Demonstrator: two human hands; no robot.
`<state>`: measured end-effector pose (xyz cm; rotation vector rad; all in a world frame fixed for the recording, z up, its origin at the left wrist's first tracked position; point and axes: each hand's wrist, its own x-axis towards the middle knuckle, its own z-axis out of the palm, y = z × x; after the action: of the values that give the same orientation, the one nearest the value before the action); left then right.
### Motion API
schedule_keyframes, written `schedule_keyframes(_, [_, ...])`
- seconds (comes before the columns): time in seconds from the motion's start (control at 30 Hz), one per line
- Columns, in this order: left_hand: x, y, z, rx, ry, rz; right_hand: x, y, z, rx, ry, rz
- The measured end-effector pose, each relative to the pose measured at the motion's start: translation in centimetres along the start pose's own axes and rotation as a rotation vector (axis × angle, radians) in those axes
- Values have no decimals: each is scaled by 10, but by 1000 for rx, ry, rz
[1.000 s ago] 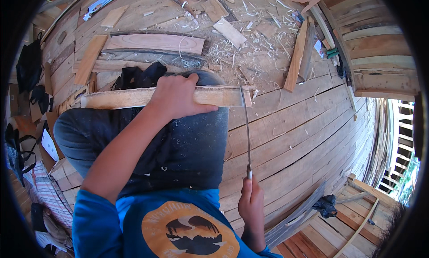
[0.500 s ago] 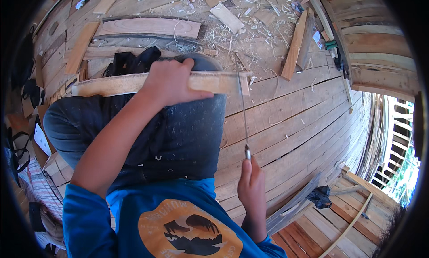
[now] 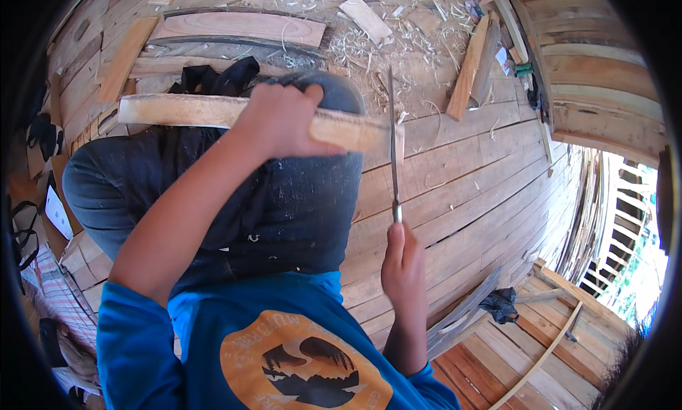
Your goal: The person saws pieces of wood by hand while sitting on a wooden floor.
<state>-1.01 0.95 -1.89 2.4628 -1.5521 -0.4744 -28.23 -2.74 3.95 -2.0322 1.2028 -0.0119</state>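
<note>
A pale wooden board (image 3: 177, 109) lies across my thighs, tilted slightly down toward its right end. My left hand (image 3: 284, 122) is wrapped over its middle, pressing it against my right knee. Beyond the knee, the board's right end is blurred. In my right hand (image 3: 405, 261) is a long narrow-bladed tool (image 3: 393, 150), held by its handle with a pale metal collar. The blade points away from me and is at the board's right end; whether it touches the wood I cannot tell. The blade shows nearly edge-on, so whether it is a knife or a saw is unclear.
Curled shavings (image 3: 362, 47) and offcuts litter the plank floor (image 3: 455, 175) ahead. Planks (image 3: 241, 28) lie at the far left, and more (image 3: 469, 72) at the far right. A black plastic bag (image 3: 499, 305) rests near a wooden platform (image 3: 547, 332) at the lower right.
The blade and my right hand have shifted slightly right, and the blade shows broader. The board's left end has risen and its right end has dipped, with my left hand still around it.
</note>
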Motion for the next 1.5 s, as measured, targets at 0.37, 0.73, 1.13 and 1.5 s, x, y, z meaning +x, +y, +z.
schedule_keyframes(0.37, [23, -13, -13, -159, -16, -60, -38, 34, -27, 77, 144, 297])
schedule_keyframes(0.73, [24, -27, -69, -93, 248, 153, 13, 17, 12, 468, -36, 137])
schedule_keyframes(1.13, [43, -64, -226, -771, 855, 364, 52, -25, 80, 587, -173, 314])
schedule_keyframes(1.5, [-24, -138, -215, -1112, 750, 149, 61, -35, 85, 457, -66, 344])
